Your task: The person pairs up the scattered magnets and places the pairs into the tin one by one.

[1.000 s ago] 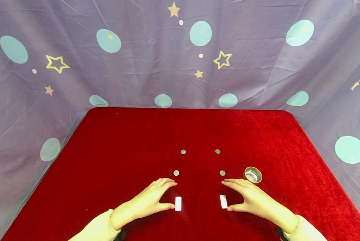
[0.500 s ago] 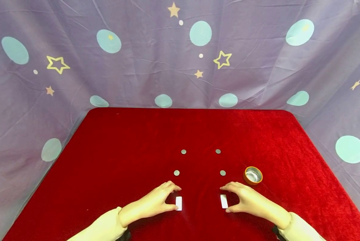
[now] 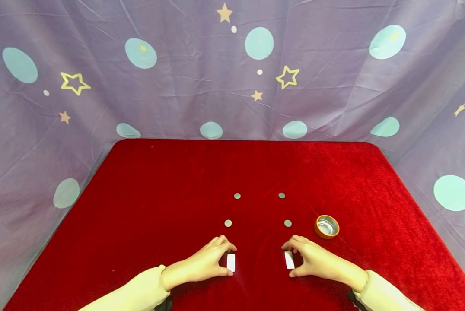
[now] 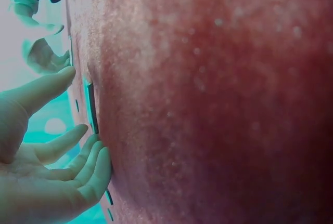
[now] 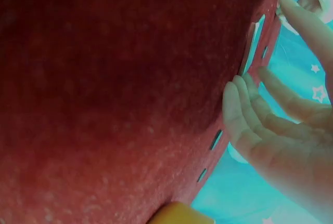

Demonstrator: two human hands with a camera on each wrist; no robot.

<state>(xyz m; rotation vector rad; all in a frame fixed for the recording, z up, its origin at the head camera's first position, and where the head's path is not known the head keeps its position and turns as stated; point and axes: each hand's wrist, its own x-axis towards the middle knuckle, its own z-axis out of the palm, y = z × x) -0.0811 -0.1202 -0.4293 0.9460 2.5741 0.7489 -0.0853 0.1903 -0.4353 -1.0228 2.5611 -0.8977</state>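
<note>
A small white rectangular block (image 3: 230, 262) lies on the red cloth in the head view, framed by the left hand (image 3: 205, 262). That thumb is by the near end and the fingertips by the far end; in the left wrist view a gap shows between the thumb (image 4: 62, 81) and the block (image 4: 91, 107). Mirroring it, the right hand (image 3: 314, 259) arches over a second white block (image 3: 289, 260). In the right wrist view its fingers (image 5: 239, 99) are close to one end of the block (image 5: 254, 44), while the thumb (image 5: 299, 16) stands off the other.
Several flat silvery discs lie beyond the hands, among them a near-left disc (image 3: 227, 223) and a near-right disc (image 3: 288, 223). An orange-rimmed metal bowl (image 3: 326, 226) stands right of them. Purple patterned curtains (image 3: 193, 86) surround the red-covered table (image 3: 170, 181).
Both hands have come inward and slightly nearer the person, and their fingers have closed in around the two white blocks. The blocks, discs and bowl stay where they were.
</note>
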